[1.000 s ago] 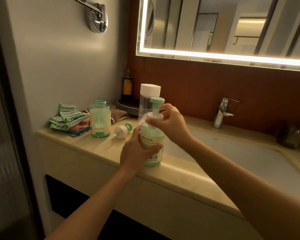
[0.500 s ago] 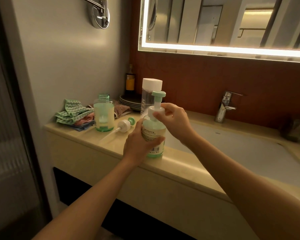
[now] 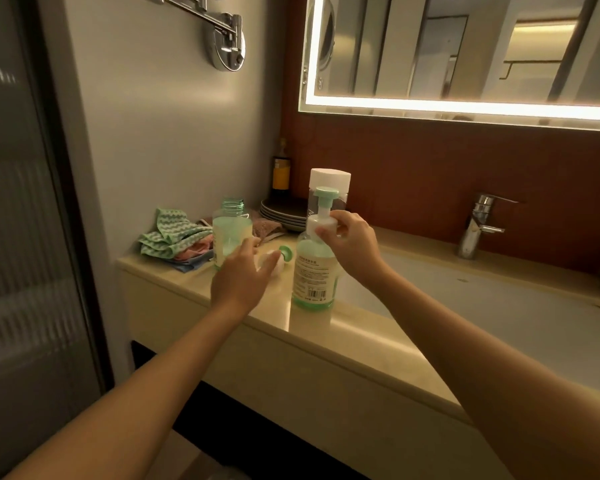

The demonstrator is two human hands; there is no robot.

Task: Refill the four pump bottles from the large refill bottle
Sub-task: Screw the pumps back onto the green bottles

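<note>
A green pump bottle (image 3: 314,278) with its pump head on stands upright on the beige counter (image 3: 361,344). My right hand (image 3: 352,245) grips the white collar of its pump. My left hand (image 3: 243,278) is off the bottle, fingers spread, hovering over a loose pump head (image 3: 281,256) that lies on the counter. Behind it stands an uncapped green bottle (image 3: 231,233), partly filled. A tall clear bottle with a white cap (image 3: 329,180) stands behind the gripped bottle, mostly hidden.
Folded cloths (image 3: 174,239) lie at the counter's left end. A stack of dark plates (image 3: 283,213) and a dark bottle (image 3: 281,171) sit in the back corner. The sink basin (image 3: 482,303) and a chrome faucet (image 3: 477,225) are to the right.
My left hand let go of the pump bottle's body and moved left toward the loose pump head. My right hand stays on the pump collar.
</note>
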